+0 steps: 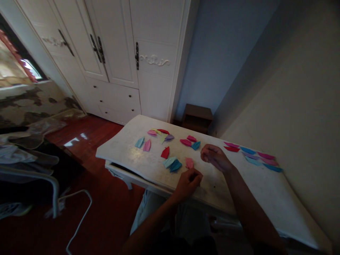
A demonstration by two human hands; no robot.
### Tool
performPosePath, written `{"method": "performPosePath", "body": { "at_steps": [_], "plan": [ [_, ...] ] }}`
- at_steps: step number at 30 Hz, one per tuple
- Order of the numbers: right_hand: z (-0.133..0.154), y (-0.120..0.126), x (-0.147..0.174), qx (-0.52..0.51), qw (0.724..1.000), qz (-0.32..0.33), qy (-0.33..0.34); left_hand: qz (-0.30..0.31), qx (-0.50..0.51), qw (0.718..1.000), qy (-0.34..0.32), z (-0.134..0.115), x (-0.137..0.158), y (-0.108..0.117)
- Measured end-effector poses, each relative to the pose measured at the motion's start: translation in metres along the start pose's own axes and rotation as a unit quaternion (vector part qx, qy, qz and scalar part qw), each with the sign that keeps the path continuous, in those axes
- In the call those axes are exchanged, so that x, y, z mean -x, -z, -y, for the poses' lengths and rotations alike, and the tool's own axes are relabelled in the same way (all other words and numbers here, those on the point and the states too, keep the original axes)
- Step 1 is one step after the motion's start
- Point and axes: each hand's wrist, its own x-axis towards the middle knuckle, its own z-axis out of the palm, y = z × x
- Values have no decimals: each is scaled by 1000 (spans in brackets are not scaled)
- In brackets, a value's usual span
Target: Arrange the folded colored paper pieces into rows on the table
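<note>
My left hand [188, 183] is curled closed near the table's front edge, thumb and fingers together. A light pink folded paper [189, 162] lies just beyond its knuckles; whether they touch I cannot tell. To the right and farther back, my right hand [215, 157] is also closed, its fingertips pressed together above the tabletop. Anything inside either hand is too small or hidden to see. Left of my hands lie a blue folded paper [175, 165], a pale mint one [170, 162] and a red one [165, 152]. Magenta [185, 142] and teal [196, 145] pieces rest near my right hand.
The white table [122, 141] carries more folded papers: a mixed cluster at the back left and overlapping strips [249, 156] along the wall. Behind stand a white wardrobe [156, 42] and a small brown cabinet [198, 111]. A metal-framed chair [54, 187] is at left.
</note>
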Motion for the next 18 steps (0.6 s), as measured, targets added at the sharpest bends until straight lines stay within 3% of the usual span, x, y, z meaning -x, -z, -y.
{"method": "performPosePath", "body": {
  "at_steps": [2,5,6,7,8,9,13,18],
  "plan": [
    [7,0,-32,56,998,-4,6,14,-40,999,-11,-1,3,-1],
    [5,-13,-86,222,973,61,31,19,-66,997,-29,-1,4,-2],
    [1,-21,-104,306,947,85,45,19,-65,997,-31,0,4,-1],
    [-3,-29,-121,413,902,112,61,18,-64,997,-32,0,3,-1],
    [-7,-39,-136,526,835,143,74,18,-61,997,-33,1,3,-1],
    [-12,-48,-148,563,808,157,75,18,-59,998,-33,2,3,-1],
    [-28,-80,-176,639,734,217,77,15,-69,996,-49,8,4,0],
    [-40,-100,-177,706,652,259,92,16,-93,993,-65,11,5,-1]
  ]
}}
